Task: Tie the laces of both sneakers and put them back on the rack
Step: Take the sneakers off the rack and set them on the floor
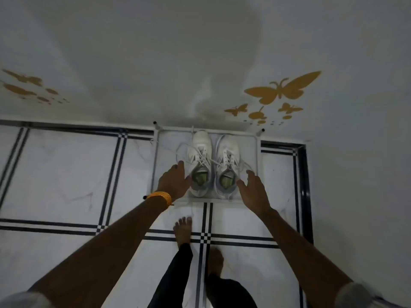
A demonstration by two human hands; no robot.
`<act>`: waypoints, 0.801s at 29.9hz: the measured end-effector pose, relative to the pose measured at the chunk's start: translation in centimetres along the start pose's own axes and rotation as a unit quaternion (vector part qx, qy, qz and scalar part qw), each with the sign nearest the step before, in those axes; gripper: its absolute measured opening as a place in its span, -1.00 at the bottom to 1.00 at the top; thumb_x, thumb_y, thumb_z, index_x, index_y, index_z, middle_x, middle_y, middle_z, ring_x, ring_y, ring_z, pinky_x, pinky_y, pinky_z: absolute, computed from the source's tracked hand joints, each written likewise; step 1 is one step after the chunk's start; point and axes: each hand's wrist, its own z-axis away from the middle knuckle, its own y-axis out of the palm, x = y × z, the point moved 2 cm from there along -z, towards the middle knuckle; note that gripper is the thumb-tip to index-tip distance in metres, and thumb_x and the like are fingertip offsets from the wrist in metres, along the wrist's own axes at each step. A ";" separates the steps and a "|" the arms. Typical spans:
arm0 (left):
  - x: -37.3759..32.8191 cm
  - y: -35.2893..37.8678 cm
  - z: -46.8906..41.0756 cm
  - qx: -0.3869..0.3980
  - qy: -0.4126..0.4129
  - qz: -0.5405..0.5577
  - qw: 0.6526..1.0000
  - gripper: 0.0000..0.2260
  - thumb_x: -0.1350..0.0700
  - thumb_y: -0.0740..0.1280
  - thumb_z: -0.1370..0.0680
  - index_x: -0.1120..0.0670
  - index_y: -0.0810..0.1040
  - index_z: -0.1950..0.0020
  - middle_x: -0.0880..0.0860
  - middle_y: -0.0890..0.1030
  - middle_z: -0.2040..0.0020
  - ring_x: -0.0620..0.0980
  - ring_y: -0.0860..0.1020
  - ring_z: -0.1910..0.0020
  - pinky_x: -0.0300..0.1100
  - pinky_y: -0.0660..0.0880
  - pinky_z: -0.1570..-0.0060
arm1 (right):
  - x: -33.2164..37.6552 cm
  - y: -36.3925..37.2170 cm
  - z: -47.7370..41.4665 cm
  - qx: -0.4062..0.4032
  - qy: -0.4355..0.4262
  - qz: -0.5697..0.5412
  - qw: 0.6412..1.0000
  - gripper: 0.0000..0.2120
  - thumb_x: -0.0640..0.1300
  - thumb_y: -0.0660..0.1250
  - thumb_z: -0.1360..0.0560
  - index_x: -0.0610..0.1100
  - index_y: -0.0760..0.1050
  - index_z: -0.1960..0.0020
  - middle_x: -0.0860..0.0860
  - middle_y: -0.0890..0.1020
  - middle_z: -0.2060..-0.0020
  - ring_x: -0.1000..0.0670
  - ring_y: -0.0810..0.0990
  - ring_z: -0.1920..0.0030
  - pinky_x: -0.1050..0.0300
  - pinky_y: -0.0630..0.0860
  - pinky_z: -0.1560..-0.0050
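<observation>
Two white sneakers stand side by side, toes toward the wall, on top of a white wire rack (258, 152). The left sneaker (200, 150) and the right sneaker (227, 156) both have loose, untied white laces (181, 147) spilling sideways. My left hand (174, 181), with an orange band at the wrist, rests against the outer side of the left sneaker, fingers spread. Just to the right of the right sneaker's heel hovers my right hand (253, 190), fingers apart and thumb near the shoe. Neither hand grips anything.
The rack stands against a white wall (200, 63) with yellow butterfly stickers (282, 90). Below is a white marble floor (66, 174) with black stripe lines. My bare feet (183, 230) stand on it just in front of the rack.
</observation>
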 end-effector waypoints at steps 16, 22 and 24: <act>4.6 13.9 -9.9 -0.102 0.011 0.042 0.994 -0.85 0.15 0.23 -0.59 0.24 0.46 0.03 0.27 0.63 0.14 0.25 0.59 0.16 -0.07 0.39 0.22 | -9.2 8.1 -12.9 -0.055 -0.100 0.089 0.990 -0.81 -0.23 0.25 -0.53 -0.30 0.53 -0.08 -0.24 0.66 0.09 -0.20 0.64 0.09 -0.01 0.56 0.08; 4.4 14.9 -0.5 -0.091 0.014 0.072 0.993 -0.90 0.18 0.26 -0.57 0.22 0.46 0.05 0.24 0.63 0.19 0.27 0.59 0.20 0.00 0.49 0.21 | -10.7 7.1 -3.4 -0.042 -0.123 0.025 0.991 -0.92 -0.27 0.23 -0.54 -0.24 0.49 0.09 -0.14 0.58 0.23 -0.15 0.60 0.19 0.03 0.52 0.21; 4.7 15.6 2.8 -0.093 0.014 0.073 0.993 -0.91 0.18 0.26 -0.57 0.21 0.48 0.01 0.20 0.64 0.17 0.22 0.60 0.20 -0.06 0.48 0.22 | -12.0 7.3 -0.1 -0.045 -0.108 0.012 0.993 -0.88 -0.26 0.24 -0.54 -0.24 0.52 -0.01 -0.13 0.60 0.17 -0.10 0.58 0.17 0.05 0.52 0.15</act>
